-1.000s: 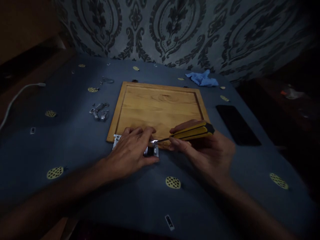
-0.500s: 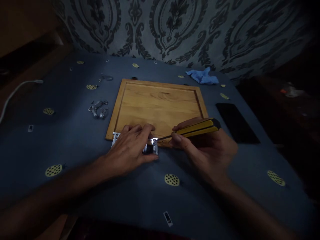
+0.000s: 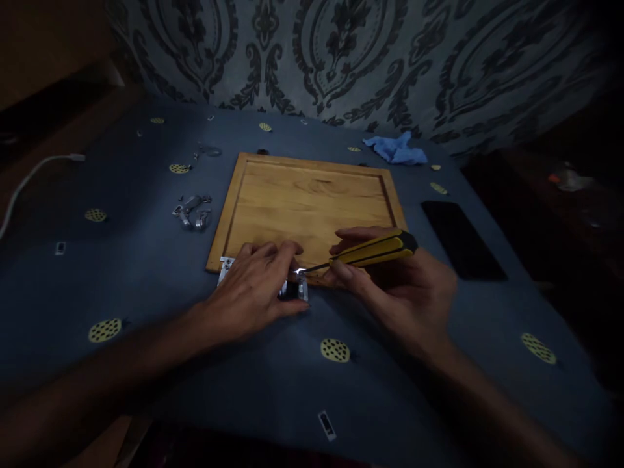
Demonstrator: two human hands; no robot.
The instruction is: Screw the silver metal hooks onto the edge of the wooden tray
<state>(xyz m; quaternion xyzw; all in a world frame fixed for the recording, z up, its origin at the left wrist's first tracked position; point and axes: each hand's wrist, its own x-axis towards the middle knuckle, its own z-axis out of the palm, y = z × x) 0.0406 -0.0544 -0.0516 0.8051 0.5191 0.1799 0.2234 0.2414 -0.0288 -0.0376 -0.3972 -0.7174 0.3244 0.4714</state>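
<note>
A wooden panel (image 3: 307, 201) with a raised rim lies flat on the table. My left hand (image 3: 256, 283) rests over its near edge, fingers curled and thumb below, gripping a shiny metal hinge (image 3: 303, 290) that shows beside the thumb; most of it is hidden. Another piece of bright metal (image 3: 225, 265) pokes out at the panel's near left corner, left of that hand. In my right hand (image 3: 404, 292) is a yellow and black screwdriver (image 3: 375, 250), its shaft slanting left and down. The tip meets the brightly lit metal by my left fingers.
Loose metal hinge parts (image 3: 192, 211) lie left of the panel, with another small metal piece (image 3: 207, 151) behind them. A crumpled blue cloth (image 3: 397, 148) lies at the back right. A black phone-like slab (image 3: 461, 239) sits at right, a white cable (image 3: 34, 172) at far left.
The screwdriver handle has turned a little in my right fingers, and that hand has shifted slightly left. My left hand and the panel stay in place.
</note>
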